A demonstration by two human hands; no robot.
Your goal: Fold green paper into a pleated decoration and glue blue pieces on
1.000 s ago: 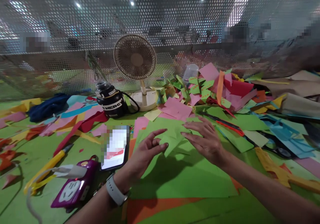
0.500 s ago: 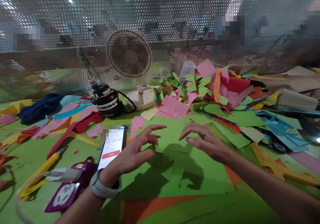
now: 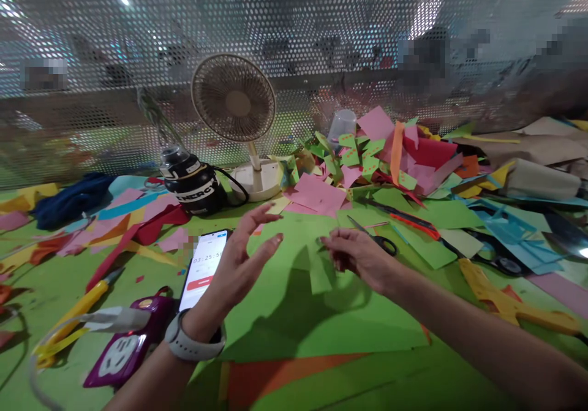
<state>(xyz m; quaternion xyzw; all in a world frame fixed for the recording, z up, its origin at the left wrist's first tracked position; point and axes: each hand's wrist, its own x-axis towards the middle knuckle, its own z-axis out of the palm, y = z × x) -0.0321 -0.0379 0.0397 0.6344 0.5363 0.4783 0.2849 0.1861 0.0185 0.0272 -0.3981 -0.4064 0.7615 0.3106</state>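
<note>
Perforated metal screen (image 3: 312,25), grey, upright behind a green-topped bench (image 3: 158,273). On the bench, centre: large bright-green paper sheets (image 3: 367,331), layered, with orange paper (image 3: 275,377) showing at the near edge. Item, one small light-green paper piece (image 3: 322,273), between the hands and beside the right; whether it lies flat or is lifted, cannot tell. Right hand (image 3: 362,258): fingers drawn in since half a second ago, now seemingly pinching that piece's upper end. Left hand (image 3: 241,258): raised, fingers spread, grasping nothing. Latest change, then: a loose curl turned to an apparent one-handed hold, which suggests the piece is being positioned rather than creased. Newly in fuller view beyond the right hand: black-handled metal scissors (image 3: 375,237), untouched. Left of the sheets: black smartphone with lit screen (image 3: 204,261).
</note>
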